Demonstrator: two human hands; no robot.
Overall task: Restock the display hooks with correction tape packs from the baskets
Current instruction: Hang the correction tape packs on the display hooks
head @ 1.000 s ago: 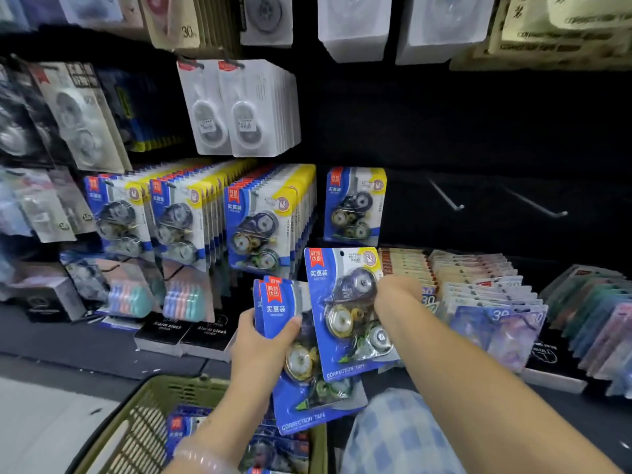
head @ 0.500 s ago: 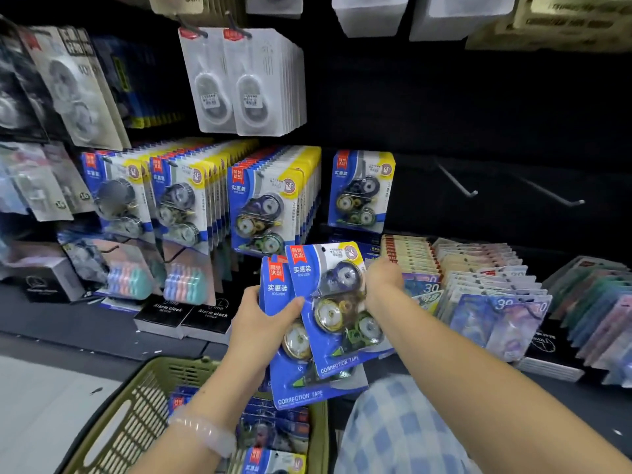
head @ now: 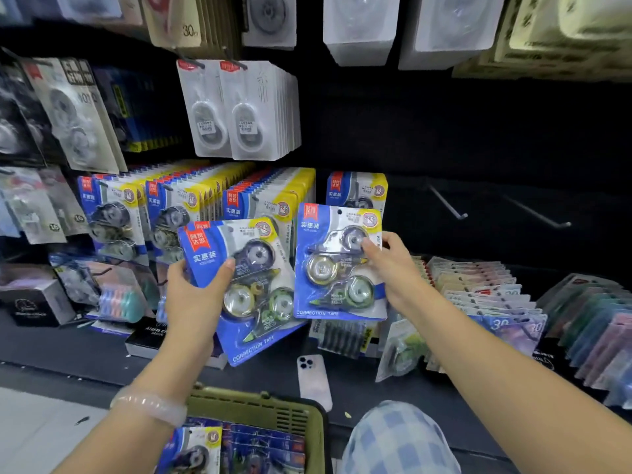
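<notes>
Change: your right hand point(head: 393, 268) has pulled its correction tape pack point(head: 338, 265) clear of the stack, up toward the hung pack point(head: 357, 189).
Left hand point(head: 195, 295): you grip the remaining packs point(head: 246, 285), possibly two.
Basket point(head: 266, 410): below your wrists, more packs inside.
Bare hooks point(head: 448, 206): beyond your right hand.

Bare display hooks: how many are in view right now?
2. Both jut from the dark panel right of the hanging packs: one nearer, one farther right. Others may be hidden behind stock.
</notes>
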